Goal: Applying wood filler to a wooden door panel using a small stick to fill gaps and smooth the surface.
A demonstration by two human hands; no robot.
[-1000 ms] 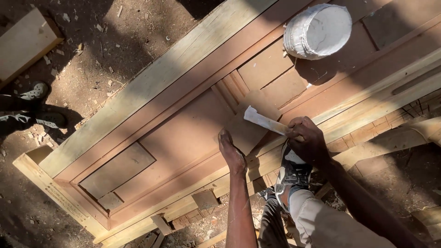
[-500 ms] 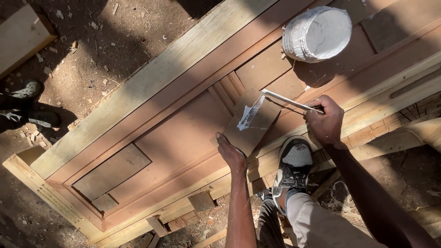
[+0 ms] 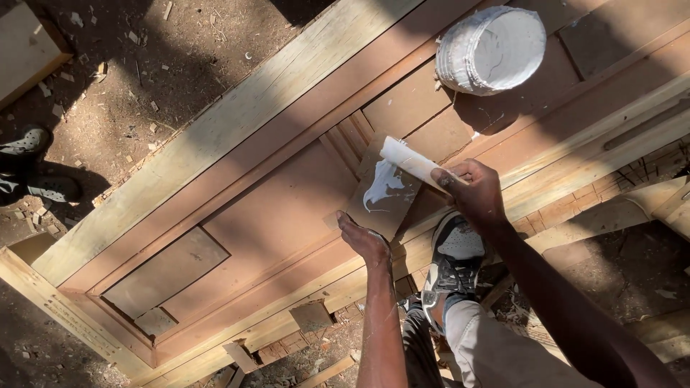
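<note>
A brown panelled wooden door [image 3: 280, 215] in a pale frame lies flat under me. My left hand [image 3: 363, 241] grips the lower corner of a small flat square board [image 3: 399, 212] smeared with white filler [image 3: 381, 188]. My right hand [image 3: 473, 192] holds a scraper [image 3: 411, 161] whose white-coated blade rests at the board's upper edge. A white tub of filler [image 3: 492, 49] stands on the door at the upper right, beyond both hands.
My shoe [image 3: 453, 259] rests on the door frame's near edge beside brick and wood blocks [image 3: 309, 315]. Another person's dark shoes [image 3: 32, 165] stand on the dirt at the left. A pale plank [image 3: 21, 50] lies at the top left. Wood chips litter the ground.
My left hand went from lying flat on the door to holding up the square board. My right hand rose and brought the scraper to the board, which now bears white filler.
</note>
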